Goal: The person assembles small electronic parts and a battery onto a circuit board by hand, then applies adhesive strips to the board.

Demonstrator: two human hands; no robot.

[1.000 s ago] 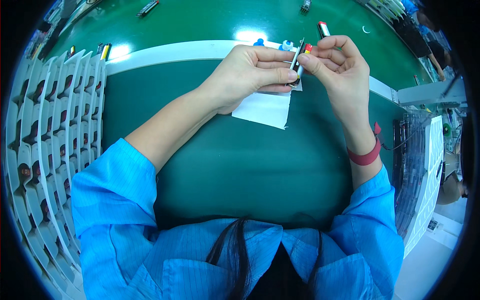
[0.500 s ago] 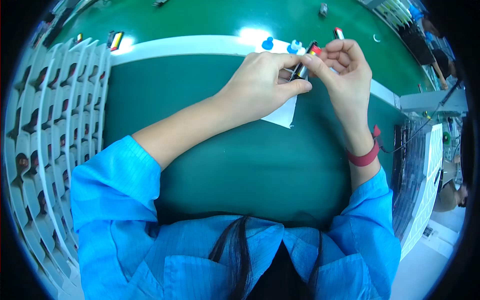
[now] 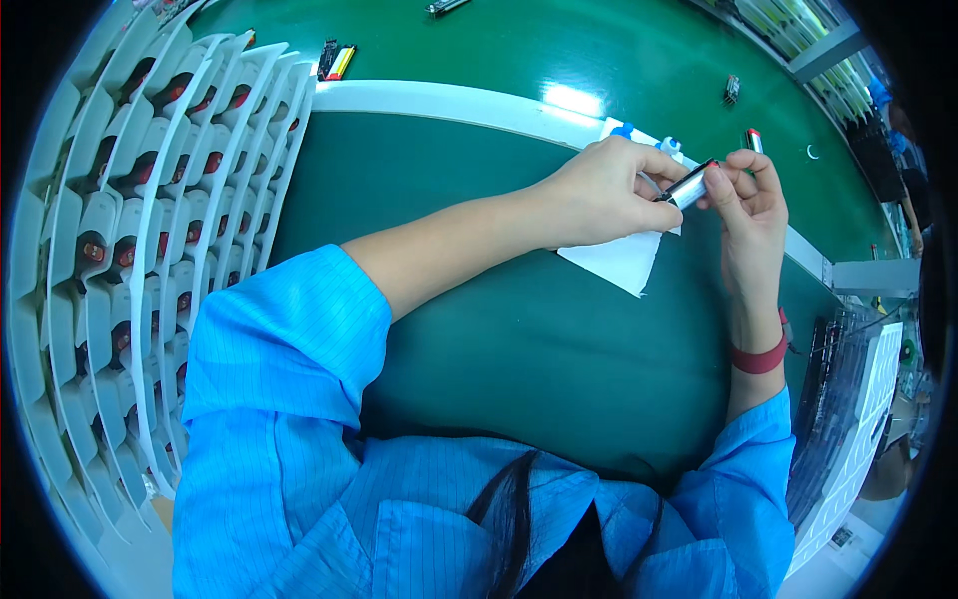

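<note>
Between my two hands is a small battery-like silver cylinder (image 3: 689, 190) with a black strip along one side and a red end. My left hand (image 3: 611, 190) is closed round its lower left end, thumb below and fingers above. At the upper, red end, the thumb and fingertips of my right hand (image 3: 750, 200) are pinched on it. A piece of white paper or cloth (image 3: 621, 266) lies on the green mat (image 3: 479, 329), partly under my left hand. Just behind the hands are a blue-capped item (image 3: 622, 131) and a white and blue one (image 3: 670, 148).
Stacked white trays (image 3: 150, 230) with red and black parts rise at the left. Across the white rail (image 3: 429, 98) lie a yellow and black part (image 3: 339, 63), a dark metal part (image 3: 732, 90) and a red-tipped cylinder (image 3: 754, 141). More trays (image 3: 848, 419) stand at the right.
The whole view has shifted, so hands and table appear further right and lower. The cylinder has been turned: its silver side shows now where red and yellow showed before.
</note>
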